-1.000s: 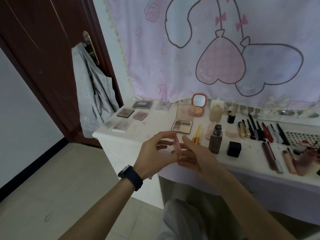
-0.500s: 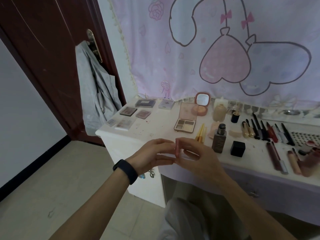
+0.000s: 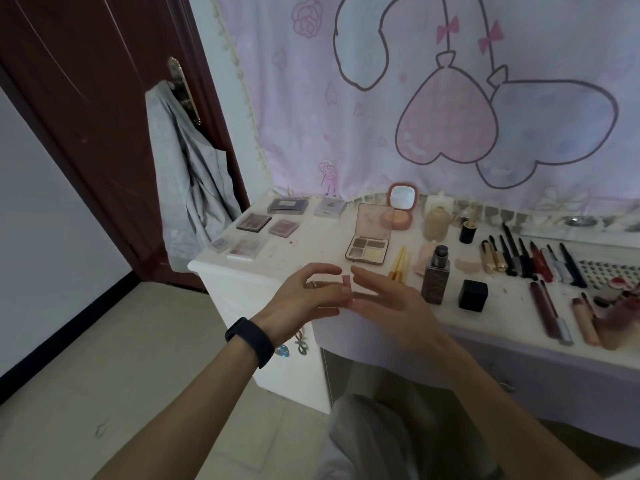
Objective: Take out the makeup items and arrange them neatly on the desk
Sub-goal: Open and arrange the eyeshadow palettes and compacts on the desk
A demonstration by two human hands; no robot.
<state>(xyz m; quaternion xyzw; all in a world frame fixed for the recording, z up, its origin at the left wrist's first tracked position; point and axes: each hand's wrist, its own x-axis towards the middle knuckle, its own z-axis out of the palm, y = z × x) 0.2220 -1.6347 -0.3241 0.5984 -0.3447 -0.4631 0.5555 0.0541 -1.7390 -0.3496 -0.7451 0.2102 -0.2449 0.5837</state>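
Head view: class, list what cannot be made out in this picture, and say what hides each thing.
- Small pink item: head view, mostly covered by the left hand's curled fingers; its kind is unclear.
- Items at the desk's right end: head view, blurred, cut off by the frame edge.
- Palette labels: head view, too small to read.

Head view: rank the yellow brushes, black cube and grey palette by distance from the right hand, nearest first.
1. yellow brushes, just behind the right hand.
2. black cube, to its right near the front edge.
3. grey palette, back left corner.
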